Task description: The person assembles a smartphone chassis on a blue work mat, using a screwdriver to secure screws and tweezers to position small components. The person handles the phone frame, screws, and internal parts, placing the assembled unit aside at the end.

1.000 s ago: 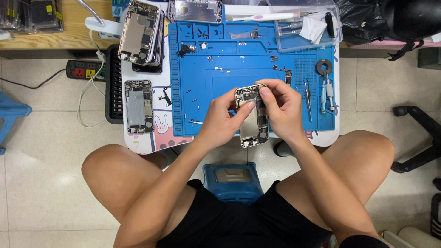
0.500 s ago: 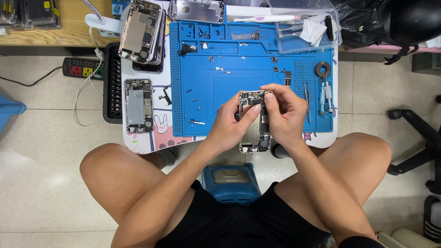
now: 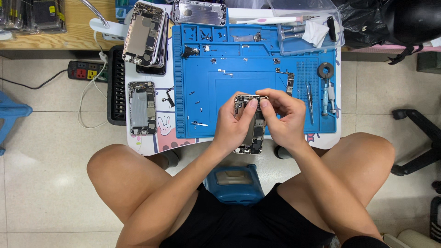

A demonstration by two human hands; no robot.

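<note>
An opened phone housing (image 3: pixel 255 131) with its inner parts showing is held upright over the front edge of the blue repair mat (image 3: pixel 229 82). My left hand (image 3: pixel 234 124) grips its left side, thumb on the top edge. My right hand (image 3: pixel 284 117) grips the right side, with thumb and forefinger pinching at the housing's top corner. What the fingertips pinch is too small to tell. Small screws and metal parts lie scattered on the mat in front of the hands.
A stack of opened phone housings (image 3: pixel 144 34) and a single one (image 3: pixel 141 108) lie left of the mat, another housing (image 3: pixel 200 12) at the top. Tweezers (image 3: pixel 310 101), a screwdriver (image 3: pixel 325 98), a clear tray (image 3: pixel 308 30), a power strip (image 3: pixel 86 71) and a blue stool (image 3: pixel 234 183) are nearby.
Both hands, with the phone housing, have shifted slightly, and the right fingers have moved up to the housing's top corner.
</note>
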